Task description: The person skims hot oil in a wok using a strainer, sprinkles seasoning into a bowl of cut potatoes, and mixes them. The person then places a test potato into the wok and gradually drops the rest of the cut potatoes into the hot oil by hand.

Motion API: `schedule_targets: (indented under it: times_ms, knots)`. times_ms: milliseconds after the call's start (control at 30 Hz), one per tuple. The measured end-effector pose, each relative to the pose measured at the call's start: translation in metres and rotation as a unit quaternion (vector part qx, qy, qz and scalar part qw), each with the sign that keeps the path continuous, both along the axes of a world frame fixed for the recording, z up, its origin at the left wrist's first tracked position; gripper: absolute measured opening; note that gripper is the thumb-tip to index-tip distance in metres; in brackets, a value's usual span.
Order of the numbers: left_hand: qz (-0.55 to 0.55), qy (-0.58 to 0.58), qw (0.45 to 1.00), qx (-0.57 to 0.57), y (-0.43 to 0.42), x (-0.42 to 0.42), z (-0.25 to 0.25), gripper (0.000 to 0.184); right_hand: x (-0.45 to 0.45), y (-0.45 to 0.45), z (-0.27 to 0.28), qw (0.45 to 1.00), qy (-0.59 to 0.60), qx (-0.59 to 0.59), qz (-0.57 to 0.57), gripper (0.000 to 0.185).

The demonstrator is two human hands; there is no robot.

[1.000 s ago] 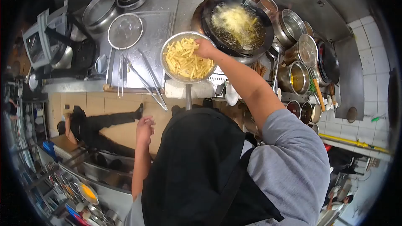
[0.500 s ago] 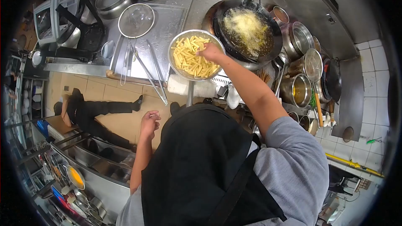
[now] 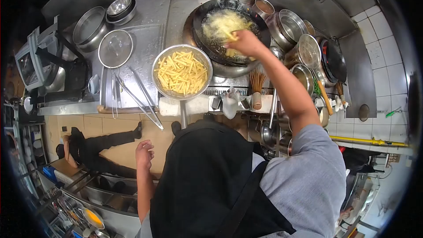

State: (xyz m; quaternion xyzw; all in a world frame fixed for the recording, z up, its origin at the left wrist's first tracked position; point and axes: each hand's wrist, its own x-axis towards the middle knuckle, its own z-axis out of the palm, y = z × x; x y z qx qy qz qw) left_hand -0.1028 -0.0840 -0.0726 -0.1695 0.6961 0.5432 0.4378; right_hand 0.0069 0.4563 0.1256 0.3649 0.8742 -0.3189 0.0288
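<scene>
My right hand is over the near side of a black wok of bubbling oil, closed on some potato fries that poke out at the fingertips. Pale fries foam in the oil. To the left of the wok, a round metal strainer with a long handle holds a heap of pale cut fries. My left hand hangs low by my body, away from the counter, its fingers loosely bent and apart with nothing in them.
Metal tongs and a round mesh sieve lie on the steel counter at left. Pots, a wire skimmer and a bundle of sticks stand right of the wok. Another person is on the floor side at left.
My right hand has moved from the fries in the strainer to over the wok, carrying some fries. My left hand stays low. The camera view has shifted.
</scene>
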Motion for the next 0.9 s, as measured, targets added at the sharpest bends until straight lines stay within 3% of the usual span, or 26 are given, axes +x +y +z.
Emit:
schedule_targets:
  times_ms: [100,267,300,367,533,633,700,900]
  knots:
    - [0.012,0.008,1.0,-0.014,0.0,-0.002,0.006,0.026,0.027,0.047,-0.019,0.994,-0.073,0.081,-0.012,0.057]
    - [0.009,0.004,1.0,-0.014,0.002,0.007,0.011,0.025,0.01,0.06,-0.06,0.98,-0.173,0.099,0.001,0.052]
    - [0.009,0.005,1.0,-0.016,0.003,0.01,0.012,0.025,0.002,0.066,-0.077,0.98,-0.171,0.098,0.002,0.052]
    - [0.0,-0.007,1.0,-0.023,0.004,0.015,0.014,0.025,-0.019,0.084,-0.111,0.966,-0.103,0.208,0.111,0.036]
    - [-0.002,-0.008,0.999,-0.041,-0.001,0.021,0.015,0.026,-0.063,0.1,-0.107,0.972,-0.089,0.188,0.11,0.032]
    - [0.006,-0.01,0.999,-0.034,-0.008,0.023,0.017,0.027,-0.073,0.091,-0.061,0.975,-0.068,0.186,0.098,0.035]
    - [0.013,-0.008,0.999,-0.033,-0.014,0.023,0.022,0.027,-0.082,0.114,-0.041,0.954,-0.123,0.24,0.13,0.039]
    - [0.029,0.007,0.998,-0.049,-0.042,0.011,0.023,0.027,-0.047,0.132,0.127,0.96,0.003,0.265,0.088,0.03]
